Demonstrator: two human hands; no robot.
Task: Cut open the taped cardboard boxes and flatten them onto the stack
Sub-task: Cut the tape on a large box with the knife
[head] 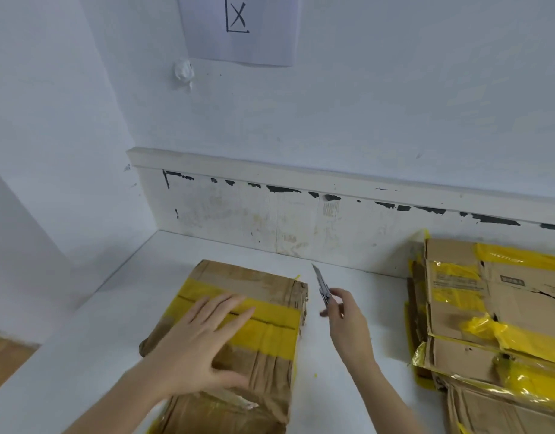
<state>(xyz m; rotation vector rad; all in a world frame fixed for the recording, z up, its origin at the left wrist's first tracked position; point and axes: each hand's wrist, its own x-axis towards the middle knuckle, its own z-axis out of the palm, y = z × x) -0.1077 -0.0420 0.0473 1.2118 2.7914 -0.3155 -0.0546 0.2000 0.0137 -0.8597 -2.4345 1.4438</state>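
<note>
A worn cardboard box point(263, 364) lies on the white table, its top seam sealed with a band of yellow tape point(269, 324) that shows a dark slit along the middle. My left hand point(204, 339) presses flat on the box top, fingers spread over the tape. To the right of the box, my right hand point(348, 327) grips a utility knife point(322, 285), held in the air with the blade extended and pointing up and away toward the wall. The stack of flattened boxes point(489, 324) with torn yellow tape lies at the right edge.
The white table point(348, 386) meets a white wall in a corner at the back left. A scuffed baseboard point(301, 214) with black marks runs behind. A paper sign point(238, 26) hangs on the wall above. Brown floor point(3, 358) shows at far left.
</note>
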